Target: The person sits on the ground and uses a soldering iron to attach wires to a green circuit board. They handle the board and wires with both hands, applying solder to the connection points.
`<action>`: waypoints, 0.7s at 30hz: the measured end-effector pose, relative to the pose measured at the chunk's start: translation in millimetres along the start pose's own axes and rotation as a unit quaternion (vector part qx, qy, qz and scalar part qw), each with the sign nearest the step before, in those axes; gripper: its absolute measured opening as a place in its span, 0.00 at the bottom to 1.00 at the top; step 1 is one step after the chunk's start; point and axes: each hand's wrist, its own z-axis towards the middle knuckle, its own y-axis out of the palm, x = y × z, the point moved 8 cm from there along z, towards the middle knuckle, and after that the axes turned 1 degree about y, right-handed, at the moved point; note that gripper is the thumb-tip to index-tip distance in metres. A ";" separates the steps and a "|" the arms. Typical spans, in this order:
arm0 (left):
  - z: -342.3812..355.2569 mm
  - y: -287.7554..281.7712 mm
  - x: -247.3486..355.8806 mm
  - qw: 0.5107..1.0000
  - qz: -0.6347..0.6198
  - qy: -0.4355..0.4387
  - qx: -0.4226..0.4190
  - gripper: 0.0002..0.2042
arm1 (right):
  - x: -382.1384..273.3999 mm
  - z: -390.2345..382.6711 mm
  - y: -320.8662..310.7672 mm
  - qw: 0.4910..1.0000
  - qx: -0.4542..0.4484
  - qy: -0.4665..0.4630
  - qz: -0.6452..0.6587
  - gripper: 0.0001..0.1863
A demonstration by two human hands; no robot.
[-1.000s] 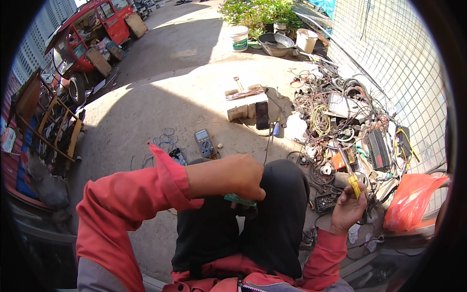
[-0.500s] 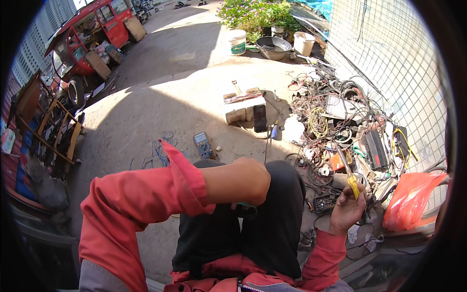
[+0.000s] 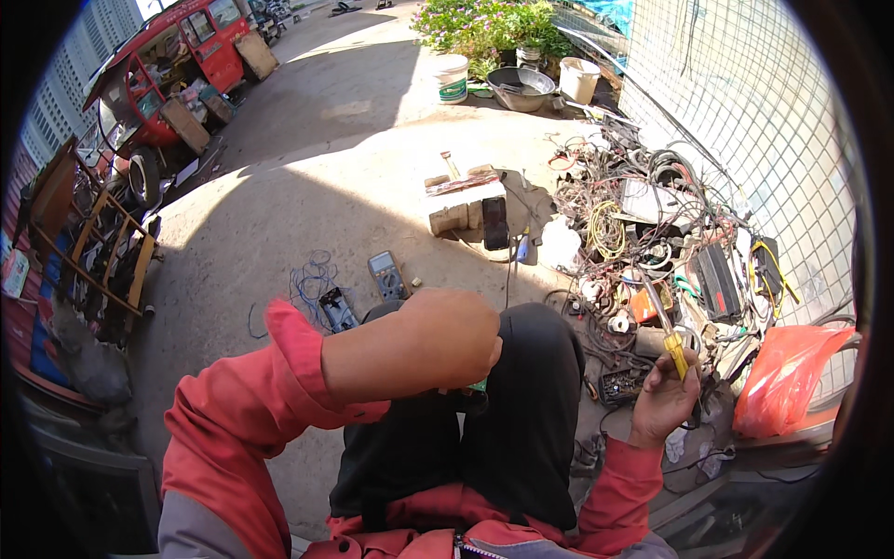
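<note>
In the head view, my left hand (image 3: 452,331) is closed over my black-trousered thighs, its back toward me, on a green circuit board (image 3: 478,386) that is mostly hidden beneath it. My right hand (image 3: 663,405) grips the yellow handle of a soldering iron (image 3: 675,352), its metal shaft angled up over the cables at the right. Beyond my knees lie a multimeter (image 3: 386,274), an opened electronic device (image 3: 337,307) with thin blue wires, and a block (image 3: 452,218) with a black phone (image 3: 495,223) against its front.
A tangled cable pile (image 3: 615,219) covers the ground beside a mesh fence (image 3: 745,112), near a red plastic bag (image 3: 779,377). Buckets (image 3: 452,79), a metal basin (image 3: 521,91) and plants stand at the back. A red vehicle (image 3: 219,61) and wooden frames (image 3: 140,252) are at left.
My left hand and forearm shifted right, then back left and a little upward; the sleeve cuff now sits farther left. My right hand holds the iron in about the same place.
</note>
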 end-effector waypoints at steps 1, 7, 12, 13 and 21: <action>-8.2 -7.4 -1.8 0.999 0.000 0.004 0.040 0.17 | -0.5 -0.7 -1.3 1.000 0.011 0.003 -0.008 0.18; -67.8 -9.8 -50.9 0.943 -0.166 -0.065 0.281 0.12 | -0.8 -0.6 1.8 0.999 0.023 0.010 -0.022 0.17; -94.8 49.2 -47.5 0.854 -0.438 -0.052 0.275 0.10 | 4.6 1.2 5.5 0.999 0.020 0.017 -0.022 0.17; -95.3 61.4 -41.3 0.857 -0.440 -0.026 0.267 0.10 | 4.7 1.7 8.7 1.000 0.012 0.016 -0.024 0.17; -75.6 136.9 -12.6 0.740 -0.598 -0.045 0.304 0.07 | 0.4 -0.3 18.6 0.999 0.009 0.023 -0.021 0.18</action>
